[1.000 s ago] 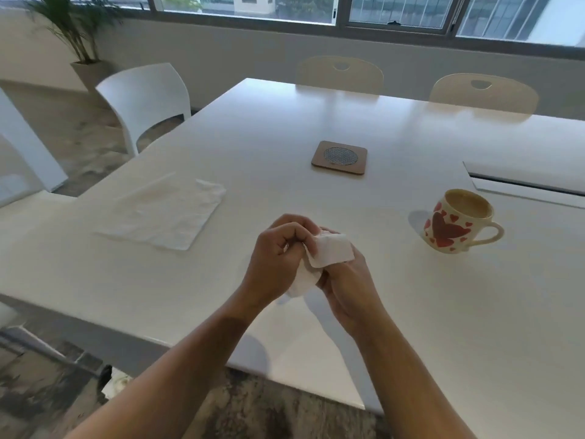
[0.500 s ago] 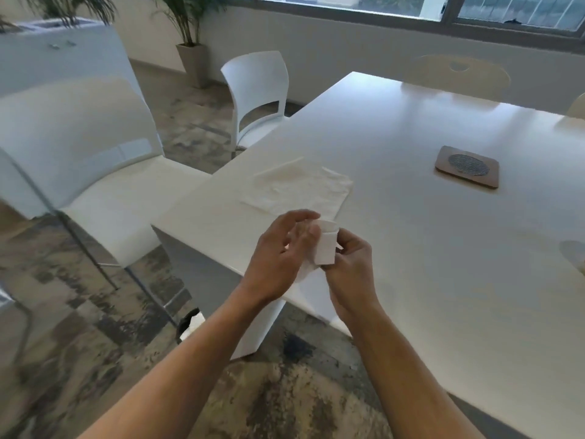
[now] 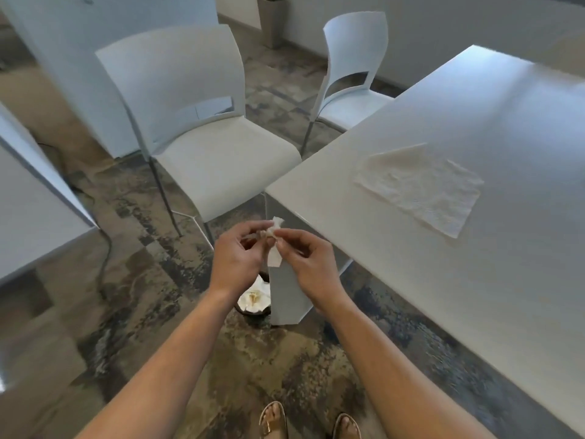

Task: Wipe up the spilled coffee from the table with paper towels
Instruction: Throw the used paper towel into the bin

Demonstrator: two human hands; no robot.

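Observation:
A small crumpled paper towel wad (image 3: 274, 231) is pinched between my left hand (image 3: 236, 259) and my right hand (image 3: 308, 261), held off the table's corner above the floor. Directly below my hands stands a small bin (image 3: 254, 301) with used, coffee-stained towels in it, partly hidden by my left wrist. A flat paper towel sheet (image 3: 421, 188), faintly stained, lies spread on the white table (image 3: 474, 280) near its left corner.
The white table leg (image 3: 286, 299) stands just right of the bin. A white chair (image 3: 202, 134) faces the table corner and a second chair (image 3: 351, 80) stands farther back. Another table edge (image 3: 31, 223) is at left. My sandalled feet (image 3: 308, 421) are at the bottom.
My view has swung left and down, away from the mug and coaster. Both hands moved off the table edge to above the bin, still holding the wad, now squeezed smaller.

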